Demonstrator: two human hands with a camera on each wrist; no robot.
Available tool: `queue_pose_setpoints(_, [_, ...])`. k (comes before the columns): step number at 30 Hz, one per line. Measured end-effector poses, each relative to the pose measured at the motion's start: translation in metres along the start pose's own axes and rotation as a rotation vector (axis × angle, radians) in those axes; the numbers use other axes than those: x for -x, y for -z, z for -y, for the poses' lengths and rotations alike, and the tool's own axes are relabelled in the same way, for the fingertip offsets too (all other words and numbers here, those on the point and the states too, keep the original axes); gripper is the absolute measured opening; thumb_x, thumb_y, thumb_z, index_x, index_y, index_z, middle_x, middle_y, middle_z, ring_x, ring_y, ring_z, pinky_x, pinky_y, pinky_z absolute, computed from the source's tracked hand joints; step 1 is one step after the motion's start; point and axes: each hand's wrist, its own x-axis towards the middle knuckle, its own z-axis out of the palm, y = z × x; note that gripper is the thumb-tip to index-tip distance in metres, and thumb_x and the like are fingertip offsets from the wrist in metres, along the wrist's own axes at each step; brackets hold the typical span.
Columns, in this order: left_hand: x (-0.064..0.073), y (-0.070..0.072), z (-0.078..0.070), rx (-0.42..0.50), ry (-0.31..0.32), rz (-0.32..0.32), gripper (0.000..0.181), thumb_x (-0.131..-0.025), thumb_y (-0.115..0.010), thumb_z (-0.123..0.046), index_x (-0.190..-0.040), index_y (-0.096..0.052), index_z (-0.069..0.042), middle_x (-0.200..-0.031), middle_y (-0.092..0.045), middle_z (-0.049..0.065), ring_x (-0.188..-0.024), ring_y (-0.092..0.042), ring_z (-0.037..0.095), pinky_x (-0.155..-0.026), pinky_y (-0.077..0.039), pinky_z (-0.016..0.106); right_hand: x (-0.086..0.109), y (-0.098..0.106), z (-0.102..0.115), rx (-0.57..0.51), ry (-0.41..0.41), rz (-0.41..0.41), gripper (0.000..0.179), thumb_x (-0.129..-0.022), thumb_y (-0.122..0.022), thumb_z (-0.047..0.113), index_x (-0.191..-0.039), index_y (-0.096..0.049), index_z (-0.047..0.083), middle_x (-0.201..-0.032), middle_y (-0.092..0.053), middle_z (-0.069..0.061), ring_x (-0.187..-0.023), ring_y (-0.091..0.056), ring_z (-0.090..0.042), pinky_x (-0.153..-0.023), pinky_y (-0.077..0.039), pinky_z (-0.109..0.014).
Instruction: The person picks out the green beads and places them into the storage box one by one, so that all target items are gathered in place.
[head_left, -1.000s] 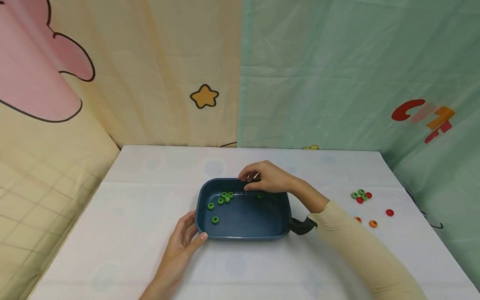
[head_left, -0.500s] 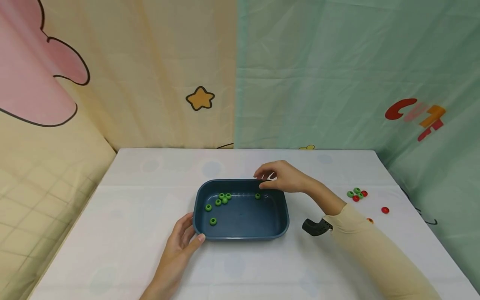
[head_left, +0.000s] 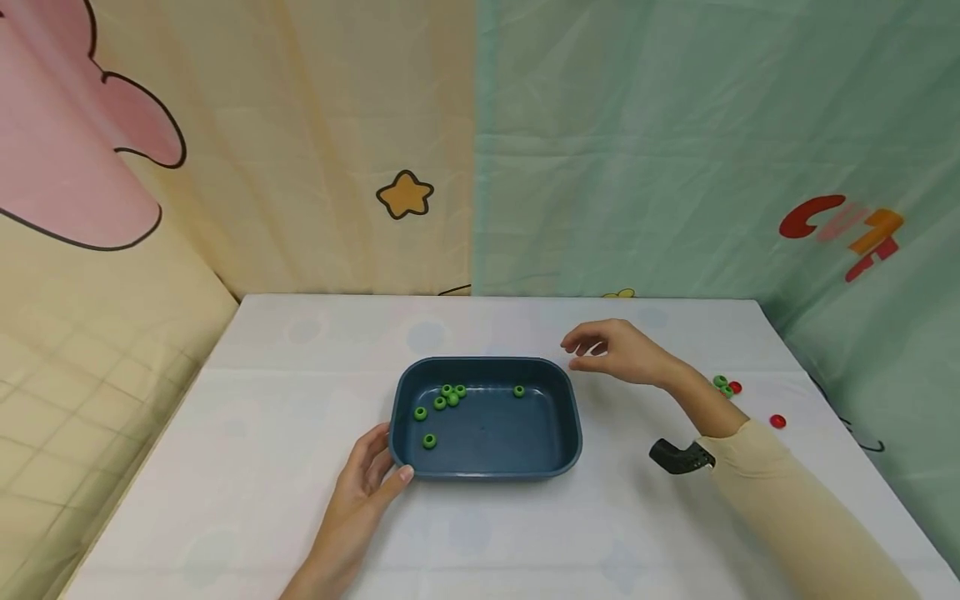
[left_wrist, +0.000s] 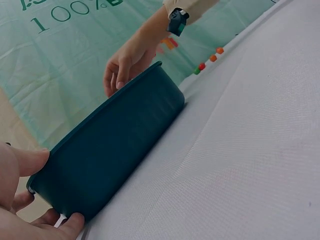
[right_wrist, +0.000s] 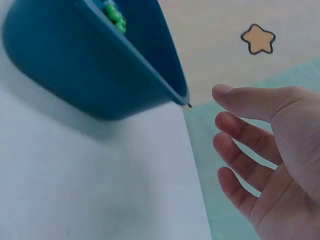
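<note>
A blue rectangular plastic tub [head_left: 487,442] stands on the white table with several green beads [head_left: 453,400] lying inside. At its near left corner my left hand [head_left: 356,492] holds it, the thumb over the rim and fingers against the outer wall; the left wrist view shows this grip on the tub [left_wrist: 110,145]. My right hand [head_left: 618,354] hovers past the tub's far right corner, apart from it. In the right wrist view that hand [right_wrist: 280,145] has loosely bent fingers and nothing between them.
Loose red beads [head_left: 777,422] and green beads [head_left: 721,382] lie on the right of the table [head_left: 225,467], partly behind the right forearm. Orange beads [left_wrist: 213,58] show in the left wrist view. Printed curtains [head_left: 637,150] rise behind. A black device [head_left: 678,457] sits at the right wrist.
My right hand has moved right, from over the tub's far rim to beyond its far right corner. The left hand, the tub and the beads inside stay put.
</note>
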Motion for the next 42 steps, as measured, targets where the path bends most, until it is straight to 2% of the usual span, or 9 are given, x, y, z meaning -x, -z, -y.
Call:
queue_pose_setpoints(5, [-0.001,-0.001,0.001,0.001,-0.002,-0.001,0.07,-0.098,-0.072,-0.01,-0.156,-0.032,-0.014,-0.158,-0.035,0.01,-0.146,-0.036,0.026,-0.1,-0.047,0.021,0.015,0.013,-0.012,0.02,-0.028,-0.036,0.027,-0.094,-0.079,0.015,-0.118,-0.074,0.005,-0.113,-0.072,-0.01,-0.098,-0.066,-0.019,-0.092,-0.055,-0.045])
queue_pose_setpoints(9, [-0.002,-0.001,0.001,0.004,-0.002,-0.001,0.07,-0.098,-0.072,-0.009,-0.156,-0.032,-0.014,-0.158,-0.035,0.01,-0.146,-0.036,0.025,-0.1,-0.047,0.021,0.026,0.023,-0.019,0.038,-0.059,-0.065,0.027,-0.094,-0.079,0.017,-0.118,-0.074,0.004,-0.112,-0.072,-0.007,-0.098,-0.065,-0.019,-0.091,-0.056,-0.039])
queue_pose_setpoints(19, [0.0,0.0,0.001,0.002,-0.004,-0.007,0.07,-0.098,-0.071,-0.008,-0.156,-0.032,-0.014,-0.158,-0.035,0.01,-0.146,-0.036,0.025,-0.1,-0.047,0.021,0.054,0.041,-0.042,0.058,-0.144,-0.137,0.03,-0.098,-0.075,0.018,-0.122,-0.071,0.001,-0.119,-0.07,-0.017,-0.103,-0.065,-0.024,-0.088,-0.052,-0.021])
queue_pose_setpoints(29, [-0.002,-0.001,0.002,0.009,-0.002,-0.005,0.069,-0.098,-0.072,-0.009,-0.155,-0.033,-0.014,-0.158,-0.035,0.01,-0.146,-0.036,0.026,-0.1,-0.047,0.021,0.086,0.058,-0.065,0.122,-0.309,-0.187,0.036,-0.1,-0.073,0.024,-0.126,-0.068,0.0,-0.12,-0.07,-0.014,-0.109,-0.065,-0.032,-0.083,-0.053,-0.021])
queue_pose_setpoints(33, [-0.002,-0.001,0.002,0.005,0.001,-0.006,0.07,-0.098,-0.072,-0.009,-0.156,-0.032,-0.014,-0.158,-0.034,0.01,-0.146,-0.035,0.026,-0.1,-0.047,0.021,0.1,0.066,-0.077,0.101,-0.345,-0.188,0.039,-0.101,-0.071,0.026,-0.13,-0.066,0.0,-0.122,-0.068,-0.016,-0.111,-0.063,-0.035,-0.08,-0.054,-0.021])
queue_pose_setpoints(35, [-0.002,-0.001,0.002,0.007,-0.002,-0.007,0.069,-0.098,-0.072,-0.009,-0.155,-0.033,-0.014,-0.158,-0.035,0.01,-0.146,-0.036,0.026,-0.1,-0.047,0.021,0.107,0.071,-0.084,0.089,-0.356,-0.194,0.039,-0.102,-0.069,0.026,-0.131,-0.065,0.0,-0.123,-0.068,-0.017,-0.11,-0.064,-0.028,-0.079,-0.054,-0.021])
queue_pose_setpoints(40, [-0.001,-0.001,0.002,0.011,-0.007,-0.009,0.069,-0.098,-0.071,-0.007,-0.155,-0.033,-0.014,-0.158,-0.035,0.011,-0.145,-0.037,0.026,-0.1,-0.047,0.022,0.126,0.08,-0.105,0.059,-0.367,-0.214,0.041,-0.103,-0.067,0.027,-0.132,-0.064,-0.001,-0.125,-0.067,-0.021,-0.098,-0.059,0.003,-0.079,-0.051,-0.018])
queue_pose_setpoints(42, [-0.001,-0.001,0.002,0.012,-0.005,-0.01,0.069,-0.098,-0.071,-0.007,-0.155,-0.033,-0.013,-0.158,-0.035,0.011,-0.145,-0.036,0.026,-0.1,-0.047,0.022,0.133,0.082,-0.11,0.046,-0.375,-0.217,0.042,-0.103,-0.068,0.027,-0.132,-0.063,-0.003,-0.126,-0.066,-0.024,-0.096,-0.058,0.009,-0.079,-0.05,-0.017])
